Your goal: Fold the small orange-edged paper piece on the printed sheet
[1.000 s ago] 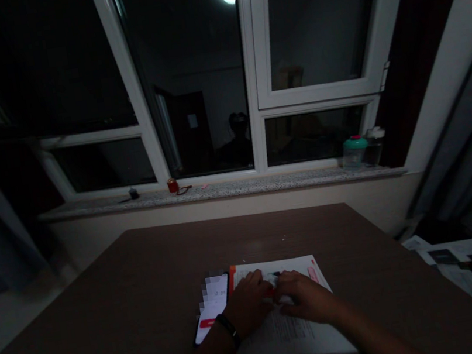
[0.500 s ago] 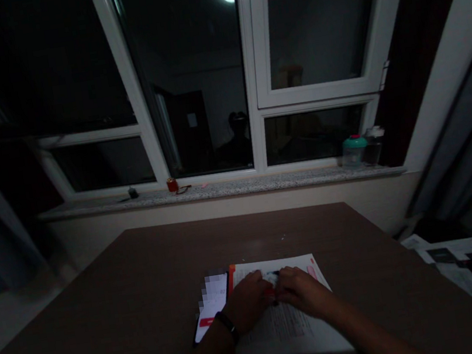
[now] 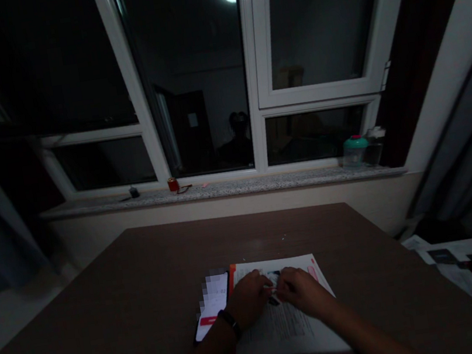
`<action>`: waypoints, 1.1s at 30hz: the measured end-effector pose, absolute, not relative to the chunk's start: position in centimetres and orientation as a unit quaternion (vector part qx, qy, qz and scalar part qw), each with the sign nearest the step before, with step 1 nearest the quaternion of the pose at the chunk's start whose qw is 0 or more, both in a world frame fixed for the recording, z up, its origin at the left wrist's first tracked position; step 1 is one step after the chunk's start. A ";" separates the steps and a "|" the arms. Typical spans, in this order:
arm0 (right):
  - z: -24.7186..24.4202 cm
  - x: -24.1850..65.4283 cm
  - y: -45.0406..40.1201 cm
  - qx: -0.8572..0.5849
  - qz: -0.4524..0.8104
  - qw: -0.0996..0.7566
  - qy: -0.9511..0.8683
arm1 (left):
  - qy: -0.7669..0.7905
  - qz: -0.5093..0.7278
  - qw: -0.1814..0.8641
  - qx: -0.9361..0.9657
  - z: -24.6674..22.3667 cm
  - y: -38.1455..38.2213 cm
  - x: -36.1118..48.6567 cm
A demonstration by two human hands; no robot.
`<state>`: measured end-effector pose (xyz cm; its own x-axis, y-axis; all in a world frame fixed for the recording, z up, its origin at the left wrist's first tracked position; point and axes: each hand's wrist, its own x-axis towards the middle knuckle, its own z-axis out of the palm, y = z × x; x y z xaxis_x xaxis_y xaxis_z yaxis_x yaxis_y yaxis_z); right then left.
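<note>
Printed white paper (image 3: 281, 336) with an orange left edge lies on the brown table. Above its upper part, my left hand (image 3: 249, 298) has its fingers closed in a pinch, with a dark band on the wrist. My right hand (image 3: 300, 290) faces it, fingers also closed. Something small, thin and reddish shows between the fingertips of both hands; what it is cannot be made out. A lit phone (image 3: 214, 301) lies left of the paper, partly behind my left wrist.
The brown table (image 3: 124, 294) reaches toward a stone windowsill (image 3: 241, 187). On the sill are a red spool-like object (image 3: 173, 184), a small dark bottle (image 3: 133, 191) and a teal-lidded container (image 3: 355, 150). Papers (image 3: 462, 267) lie beyond the table's right edge.
The red patch between my hands now looks thinner, and more of the picture on the paper shows there. Both hands stay in nearly the same place, with fingers slightly shifted.
</note>
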<state>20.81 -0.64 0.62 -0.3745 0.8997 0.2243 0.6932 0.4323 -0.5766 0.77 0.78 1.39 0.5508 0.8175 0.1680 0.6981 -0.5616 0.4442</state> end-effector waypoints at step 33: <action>-1.0 20.5 0.0 -0.541 0.231 0.282 -0.758 | 0.484 0.178 0.174 0.839 1.6 1.4 0.7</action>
